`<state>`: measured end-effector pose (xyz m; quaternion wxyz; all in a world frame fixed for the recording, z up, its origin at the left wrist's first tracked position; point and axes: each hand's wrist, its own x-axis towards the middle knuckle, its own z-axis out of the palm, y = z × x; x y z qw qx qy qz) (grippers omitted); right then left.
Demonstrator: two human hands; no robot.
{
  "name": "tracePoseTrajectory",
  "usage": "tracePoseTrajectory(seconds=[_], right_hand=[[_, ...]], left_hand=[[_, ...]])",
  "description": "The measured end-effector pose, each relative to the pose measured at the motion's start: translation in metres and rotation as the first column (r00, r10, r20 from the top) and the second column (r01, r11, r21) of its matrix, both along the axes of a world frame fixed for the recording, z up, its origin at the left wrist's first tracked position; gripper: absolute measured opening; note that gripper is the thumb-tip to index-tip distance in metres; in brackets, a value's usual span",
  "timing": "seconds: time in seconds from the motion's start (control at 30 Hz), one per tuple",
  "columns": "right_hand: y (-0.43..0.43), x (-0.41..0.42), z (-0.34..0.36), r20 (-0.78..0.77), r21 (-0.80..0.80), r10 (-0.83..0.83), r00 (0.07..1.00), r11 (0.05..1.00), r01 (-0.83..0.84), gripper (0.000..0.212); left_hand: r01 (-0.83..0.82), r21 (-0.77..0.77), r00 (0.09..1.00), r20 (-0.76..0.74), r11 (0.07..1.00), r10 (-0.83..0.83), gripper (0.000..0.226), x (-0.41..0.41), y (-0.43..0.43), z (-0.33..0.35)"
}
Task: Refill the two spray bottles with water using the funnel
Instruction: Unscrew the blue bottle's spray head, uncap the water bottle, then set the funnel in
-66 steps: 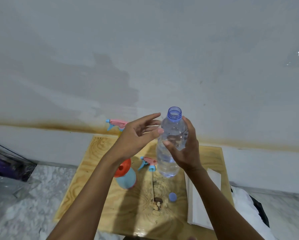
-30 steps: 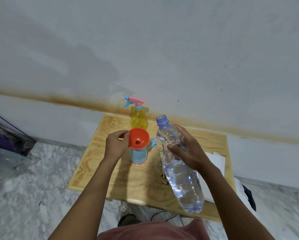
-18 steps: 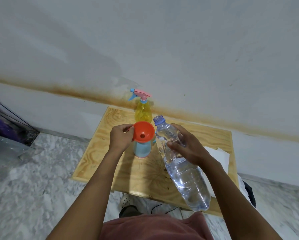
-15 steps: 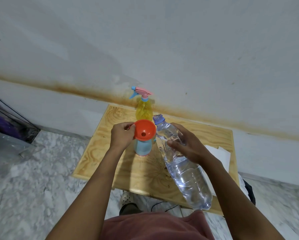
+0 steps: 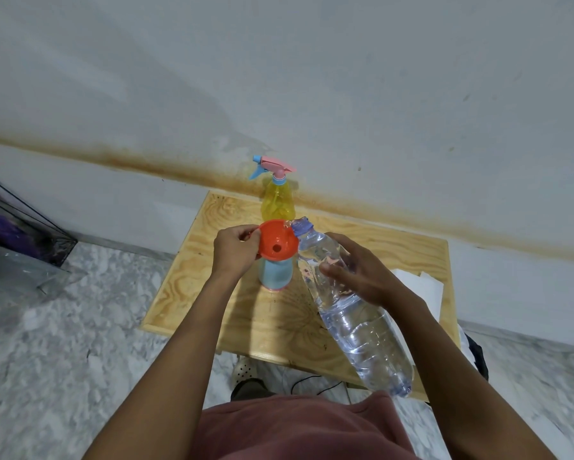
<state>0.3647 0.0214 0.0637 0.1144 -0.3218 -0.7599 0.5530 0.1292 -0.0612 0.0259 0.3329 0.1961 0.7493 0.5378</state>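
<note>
1. The water bottle [image 5: 352, 303] is tilted between the hands, its open mouth at the rim of the orange funnel [image 5: 276, 244] and its base down toward the person's body. It is clear, thin-walled and part full, so it probably feels weighty at the low end and gives under a squeeze.
2. The right hand [image 5: 362, 272] is wrapped round the bottle's upper body, fingers curled over the far side. A grip there steers the mouth well, though squeezing hard could make the water surge.
3. The funnel sits in the neck of the blue spray bottle [image 5: 275, 272], just right of the left hand [image 5: 234, 250]. That hand is closed on the funnel's rim, pinching it steady; both are light plastic and likely tip easily.
4. The yellow spray bottle [image 5: 278, 202], sprayer on, stands beyond both hands.
5. All rest on the wooden table [image 5: 192, 280].
</note>
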Motion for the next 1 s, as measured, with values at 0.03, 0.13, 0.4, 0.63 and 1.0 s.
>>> tracePoseTrajectory(seconds=[0.03, 0.13, 0.4, 0.63, 1.0], right_hand=[[0.000, 0.000, 0.000, 0.008, 0.000, 0.000, 1.000, 1.000, 0.000, 0.074], [-0.001, 0.000, 0.001, 0.017, 0.014, 0.003, 1.000, 1.000, -0.003, 0.069], [-0.001, -0.001, 0.005, -0.014, -0.036, 0.011, 1.000, 0.999, -0.011, 0.062], [-0.002, -0.003, 0.012, -0.036, -0.050, 0.021, 0.999, 0.998, -0.023, 0.051], [0.000, -0.005, 0.015, -0.031, -0.029, 0.039, 0.999, 0.999, -0.040, 0.041]], left_hand=[[0.001, 0.003, 1.000, 0.000, 1.000, -0.001, 0.017, 0.000, 0.000, 0.000], [0.003, 0.009, 1.000, 0.004, 1.000, -0.003, 0.017, 0.001, -0.001, 0.001], [0.001, 0.016, 1.000, 0.022, 1.000, -0.002, 0.017, 0.001, -0.002, 0.002], [-0.003, 0.006, 1.000, 0.024, 1.000, 0.003, 0.018, 0.001, -0.001, 0.002], [0.005, 0.011, 1.000, 0.020, 1.000, -0.006, 0.018, 0.001, -0.002, 0.002]])
